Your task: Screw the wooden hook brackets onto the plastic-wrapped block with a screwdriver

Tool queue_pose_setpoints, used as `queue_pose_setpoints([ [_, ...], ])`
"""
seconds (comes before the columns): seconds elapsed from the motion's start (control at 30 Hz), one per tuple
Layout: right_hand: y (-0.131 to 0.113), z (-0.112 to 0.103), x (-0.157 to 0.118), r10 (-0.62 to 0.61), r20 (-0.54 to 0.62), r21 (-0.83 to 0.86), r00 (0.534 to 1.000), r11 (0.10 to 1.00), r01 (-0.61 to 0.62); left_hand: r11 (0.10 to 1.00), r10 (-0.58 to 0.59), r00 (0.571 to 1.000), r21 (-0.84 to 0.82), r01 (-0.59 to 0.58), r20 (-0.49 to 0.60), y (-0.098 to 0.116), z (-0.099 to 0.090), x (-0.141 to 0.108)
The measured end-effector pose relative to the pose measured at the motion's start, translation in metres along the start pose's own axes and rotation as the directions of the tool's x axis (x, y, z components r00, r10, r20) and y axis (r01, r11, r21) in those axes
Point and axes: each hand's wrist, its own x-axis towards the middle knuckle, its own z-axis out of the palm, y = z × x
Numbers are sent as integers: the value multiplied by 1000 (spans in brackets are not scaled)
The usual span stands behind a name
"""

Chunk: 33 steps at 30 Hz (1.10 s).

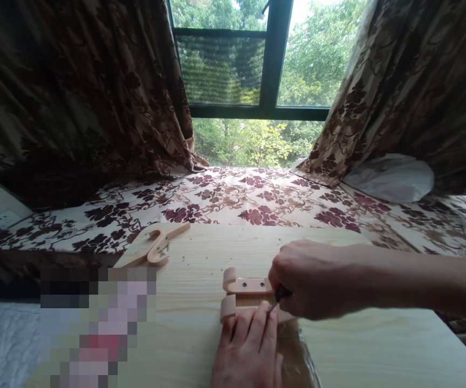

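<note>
In my right hand is a screwdriver, its dark handle gripped in the closed fingers. Its thin shaft slants down to the fingertips of my left hand. Those left fingers press on a pale curved wooden hook and hold it down, hiding much of it. Just beyond lies a similar wooden hook with two dark screw heads showing on its flat part. Both hooks rest over a brown packet with a shiny wrap, on the wooden board. Whether a screw sits under the screwdriver's tip, I cannot tell.
The light wooden board has several tiny bits, perhaps screws, scattered near its far side. More curved wooden pieces lie at its far left. Beyond are a flowered cover, curtains, a window and a white plastic bag. A blurred patch hides the lower left.
</note>
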Motion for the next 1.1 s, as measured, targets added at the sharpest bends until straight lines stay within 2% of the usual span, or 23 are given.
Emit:
queue_pose_setpoints([
  [0.2, -17, -5, 0, -96, 41, -184, 995, 978, 102, 1000, -10, 1000, -27, 11, 10, 2, 0, -1],
  [0.4, -23, -7, 1, -73, 89, -202, 993, 975, 90, 982, -164, 987, -95, 163, 6, 15, 26, -11],
  [0.5, -22, -1, -2, -211, 14, -267, 977, 941, 207, 976, -193, 981, -100, 195, 25, 19, 33, -13],
  [0.57, -21, 6, -4, -325, -71, -324, 943, 902, 286, 975, -196, 980, -103, 199, 43, 20, 33, -12],
  [0.73, -19, 13, -1, -442, -138, -366, 887, 855, 369, 971, -206, 975, -108, 214, 77, 20, 31, -11],
  [0.8, -20, 7, 1, -411, -77, -343, 908, 866, 363, 972, -200, 977, -110, 208, 78, 19, 33, -12],
  [0.9, -25, -6, 5, -192, 117, -307, 974, 926, 220, 974, -194, 979, -109, 200, 70, 19, 36, -15],
  [0.97, -27, -12, 6, -92, 188, -295, 978, 944, 146, 974, -195, 979, -108, 201, 64, 19, 37, -16],
  [1.03, -28, -11, 5, -117, 150, -297, 982, 942, 158, 973, -196, 979, -110, 202, 60, 19, 37, -16],
  [1.1, -27, -3, 2, -213, 34, -327, 976, 921, 212, 972, -196, 979, -117, 202, 62, 19, 35, -15],
])
